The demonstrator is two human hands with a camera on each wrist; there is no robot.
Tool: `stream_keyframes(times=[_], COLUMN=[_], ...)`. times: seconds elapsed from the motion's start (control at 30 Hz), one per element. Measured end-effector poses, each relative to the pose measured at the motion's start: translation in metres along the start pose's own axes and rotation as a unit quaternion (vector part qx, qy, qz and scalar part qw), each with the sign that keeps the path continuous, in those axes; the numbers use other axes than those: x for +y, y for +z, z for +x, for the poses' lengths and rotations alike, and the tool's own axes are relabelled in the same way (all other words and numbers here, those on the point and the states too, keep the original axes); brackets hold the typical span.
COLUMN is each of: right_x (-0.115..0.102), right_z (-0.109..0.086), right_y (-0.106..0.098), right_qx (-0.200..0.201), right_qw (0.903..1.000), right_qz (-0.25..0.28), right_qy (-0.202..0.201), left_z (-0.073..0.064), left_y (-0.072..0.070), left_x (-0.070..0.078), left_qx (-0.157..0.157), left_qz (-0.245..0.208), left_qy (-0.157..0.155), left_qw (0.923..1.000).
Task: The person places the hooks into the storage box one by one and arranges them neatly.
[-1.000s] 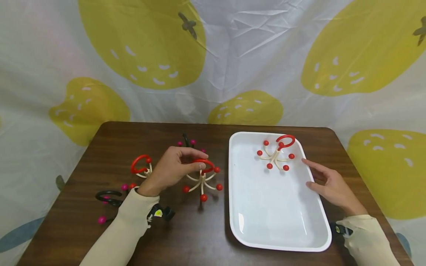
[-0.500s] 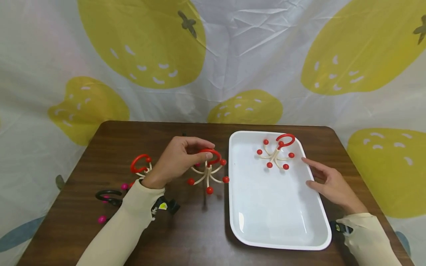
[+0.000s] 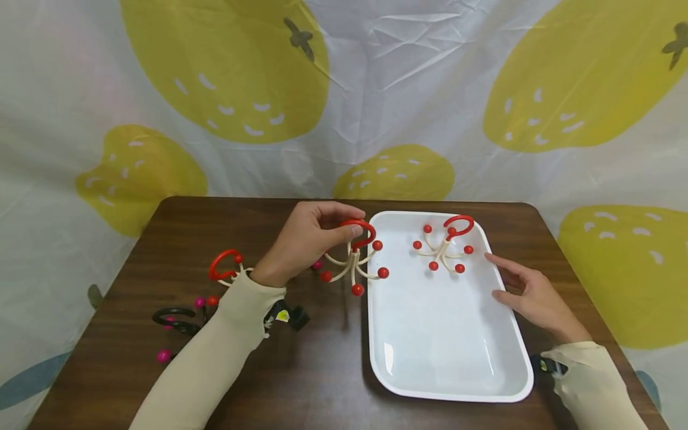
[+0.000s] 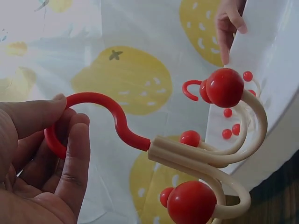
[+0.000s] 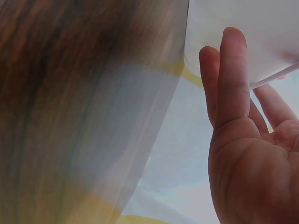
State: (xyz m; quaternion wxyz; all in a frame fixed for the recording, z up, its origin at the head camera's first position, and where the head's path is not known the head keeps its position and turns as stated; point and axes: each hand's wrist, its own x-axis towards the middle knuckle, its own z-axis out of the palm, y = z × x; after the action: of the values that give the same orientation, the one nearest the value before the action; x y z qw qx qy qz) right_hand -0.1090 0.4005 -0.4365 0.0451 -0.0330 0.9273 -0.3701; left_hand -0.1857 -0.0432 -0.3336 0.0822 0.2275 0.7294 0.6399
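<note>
My left hand (image 3: pixel 314 242) pinches the red hook end of a multi-arm hanging hook (image 3: pixel 353 263) between thumb and fingers. Its beige arms curl out to red balls and hang over the left rim of the white tray (image 3: pixel 451 391). In the left wrist view, the held hanging hook (image 4: pixel 187 154) fills the middle. Another red-and-beige hanging hook (image 3: pixel 443 251) lies inside the tray near its far end. At the tray's right rim my right hand (image 3: pixel 537 298) has its fingers extended; in the right wrist view, its straight fingers (image 5: pixel 233 74) lie along the outer wall.
Left on the brown table (image 3: pixel 301 382) are a red-and-beige hanging hook (image 3: pixel 226 266), partly behind the left forearm, and a black one (image 3: pixel 180 319) with magenta balls. More magenta balls (image 3: pixel 318 264) show behind the held hook. A lemon-print cloth (image 3: pixel 365 119) hangs behind the table.
My left hand has lifted the hanging hook and carried it right and away, from the table to over the tray's left rim. My right hand stays at the tray's right side.
</note>
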Motion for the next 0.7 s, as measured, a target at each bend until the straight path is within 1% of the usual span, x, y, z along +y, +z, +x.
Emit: stream_keyframes(times=[0.13,0.4,0.7], right_x=[-0.001,0.001,0.005], right_z=[0.001,0.001,0.001], right_y=[0.0,0.0,0.001], right_qx=[-0.002,0.001,0.0], right_qw=[1.0,1.0,0.9999], right_qz=[-0.001,0.003,0.016], right_qy=[0.003,-0.003,-0.006], left_z=[0.009,0.031,0.052], left_y=[0.007,0.023,0.04], left_x=[0.002,-0.001,-0.006], left_qx=[0.004,0.015,0.011], left_qz=[-0.015,-0.015,-0.03], left_qy=[0.014,0.026,0.037], left_qw=[0.9998,0.9995,0.9988])
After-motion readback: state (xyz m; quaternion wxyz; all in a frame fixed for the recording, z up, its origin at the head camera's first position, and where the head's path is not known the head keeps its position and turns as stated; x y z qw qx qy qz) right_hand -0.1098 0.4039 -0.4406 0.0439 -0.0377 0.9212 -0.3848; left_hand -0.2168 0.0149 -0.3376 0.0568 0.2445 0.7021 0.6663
